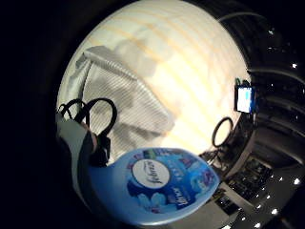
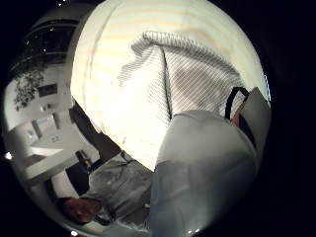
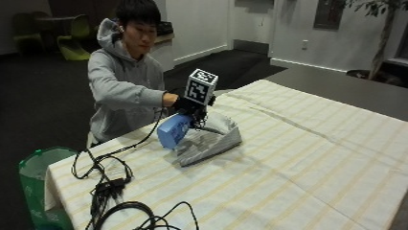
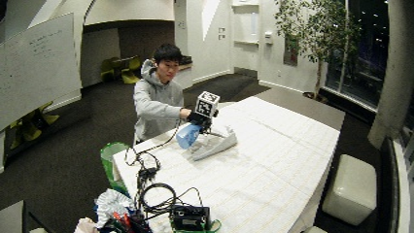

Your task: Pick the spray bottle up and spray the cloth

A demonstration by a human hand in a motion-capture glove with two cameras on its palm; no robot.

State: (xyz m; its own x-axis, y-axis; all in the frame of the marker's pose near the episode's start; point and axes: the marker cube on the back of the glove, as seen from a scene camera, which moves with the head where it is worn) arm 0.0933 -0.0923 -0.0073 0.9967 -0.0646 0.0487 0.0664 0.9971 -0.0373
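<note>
Over the striped grey-white folded cloth (image 3: 209, 139), black-gloved right hand (image 3: 189, 105) grips the lifted blue plastic spray bottle (image 3: 172, 132); pickup's done, spraying looks left

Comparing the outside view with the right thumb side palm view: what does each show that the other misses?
Only the outside view shows the black-gloved right hand gripping the blue plastic spray bottle tilted above the cloth, and a green bin. Only the thumb side palm view shows a pale surface close to the palm. Both show the grey striped cloth lying on the striped tablecloth.
</note>
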